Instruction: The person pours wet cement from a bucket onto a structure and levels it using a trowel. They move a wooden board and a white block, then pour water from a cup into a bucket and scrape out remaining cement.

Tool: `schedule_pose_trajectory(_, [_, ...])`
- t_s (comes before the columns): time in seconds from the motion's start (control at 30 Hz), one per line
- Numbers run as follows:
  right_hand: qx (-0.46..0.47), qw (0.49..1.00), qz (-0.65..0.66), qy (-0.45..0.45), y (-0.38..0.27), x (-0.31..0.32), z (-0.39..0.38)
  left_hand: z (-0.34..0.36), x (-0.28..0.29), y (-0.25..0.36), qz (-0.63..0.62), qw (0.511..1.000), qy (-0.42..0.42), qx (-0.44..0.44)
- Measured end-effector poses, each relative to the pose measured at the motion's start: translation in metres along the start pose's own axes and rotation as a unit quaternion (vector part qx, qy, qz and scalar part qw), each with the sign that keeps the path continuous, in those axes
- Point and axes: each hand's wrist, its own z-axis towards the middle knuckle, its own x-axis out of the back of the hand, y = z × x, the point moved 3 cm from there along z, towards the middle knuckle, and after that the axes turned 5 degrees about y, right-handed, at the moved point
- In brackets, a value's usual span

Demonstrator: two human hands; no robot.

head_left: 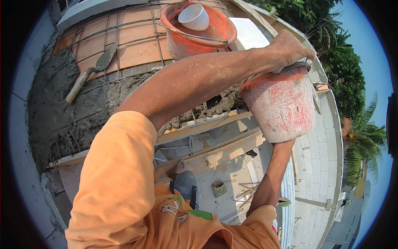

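Note:
At the right, a paint-smeared red and whitish bucket (pixel 280 106) is held up over the edge of the formwork, its rim upward and slightly tilted. My left hand (pixel 286 52) grips its rim, the arm stretched across the view. From below, my right forearm (pixel 273 174) runs up to the bucket's base; that hand is hidden behind it, fingers unseen. Beyond my left arm stands an orange bucket (pixel 178 43) with a wire handle and a white plastic cup (pixel 194 17) inside. A trowel (pixel 93 72) with a wooden handle lies on the wet concrete (pixel 54 103).
Steel bars (pixel 118 37) form a grid over plywood sheets (pixel 137 52). A timber board (pixel 215 155) edges a drop, with a littered floor far below. A pale block wall (pixel 313 174) curves along the right, trees (pixel 348 79) beyond it.

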Motion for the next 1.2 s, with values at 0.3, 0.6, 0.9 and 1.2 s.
schedule_pose_trajectory(0.3, [-0.037, 0.999, 0.019, 0.033, -0.011, 0.008, 0.034, 0.026, 0.003, -0.018, -0.052, 0.997, 0.063, -0.013])
schedule_pose_trajectory(0.6, [-0.111, 0.99, 0.025, 0.08, -0.022, 0.009, 0.043, 0.023, 0.022, -0.004, -0.129, 0.99, 0.056, 0.017])
schedule_pose_trajectory(0.9, [-0.117, 0.992, -0.035, 0.028, -0.024, -0.018, 0.022, 0.013, 0.066, 0.018, -0.156, 0.986, 0.048, 0.029])
schedule_pose_trajectory(1.2, [-0.14, 0.979, -0.083, 0.122, -0.018, -0.05, -0.026, -0.014, 0.116, 0.026, -0.159, 0.984, 0.068, 0.048])
